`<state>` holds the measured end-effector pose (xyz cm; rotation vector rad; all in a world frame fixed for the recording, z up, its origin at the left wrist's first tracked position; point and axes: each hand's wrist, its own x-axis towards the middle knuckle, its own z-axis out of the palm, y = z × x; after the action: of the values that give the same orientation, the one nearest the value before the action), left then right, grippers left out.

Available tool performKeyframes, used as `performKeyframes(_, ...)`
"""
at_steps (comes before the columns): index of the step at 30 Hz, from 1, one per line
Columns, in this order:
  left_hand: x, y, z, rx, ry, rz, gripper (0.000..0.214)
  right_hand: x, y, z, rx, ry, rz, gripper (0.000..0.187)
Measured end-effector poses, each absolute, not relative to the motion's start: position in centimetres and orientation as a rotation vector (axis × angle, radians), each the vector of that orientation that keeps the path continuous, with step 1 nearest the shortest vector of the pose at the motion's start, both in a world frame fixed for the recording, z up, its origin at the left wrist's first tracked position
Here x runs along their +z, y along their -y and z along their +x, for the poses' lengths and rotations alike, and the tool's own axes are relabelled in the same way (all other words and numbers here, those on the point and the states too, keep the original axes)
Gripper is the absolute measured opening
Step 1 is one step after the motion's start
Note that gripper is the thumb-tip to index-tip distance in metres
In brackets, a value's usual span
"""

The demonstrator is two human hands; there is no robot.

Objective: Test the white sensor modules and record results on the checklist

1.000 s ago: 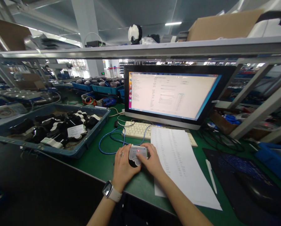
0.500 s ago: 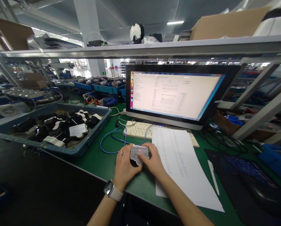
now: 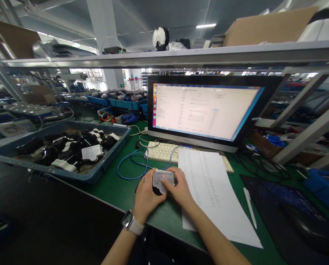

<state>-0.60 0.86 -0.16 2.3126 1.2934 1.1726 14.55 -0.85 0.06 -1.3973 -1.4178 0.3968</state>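
Note:
Between my two hands is a small white-faced electronic module (image 3: 159, 178) with a black body, printed text and a lit red light. My left hand (image 3: 147, 193) is wrapped round its left side, a ring on one finger. On the right side my right hand (image 3: 180, 187) grips it, the thumb lying on the printed face. The underside of the module is hidden by my hands. A blue cable (image 3: 122, 167) loops on the green bench just behind them. Under my right forearm lie printed paper sheets (image 3: 216, 195).
To the left, a blue-grey tray (image 3: 91, 178) holds several similar black-and-white modules. Behind my hands stand a cream keyboard (image 3: 164, 152) and a lit monitor (image 3: 203, 110). Right of the papers are a white pen (image 3: 249, 208) and a black mouse (image 3: 304, 222). A shelf (image 3: 164, 57) spans above.

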Motion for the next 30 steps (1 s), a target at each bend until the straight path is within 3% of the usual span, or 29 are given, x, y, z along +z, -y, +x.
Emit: performKeyframes(30,-0.1,-0.76,-0.58,1.183,-1.302,2.313,0.071,0.1,0.8,14.53,0.395,1.431,-1.397,0.025)
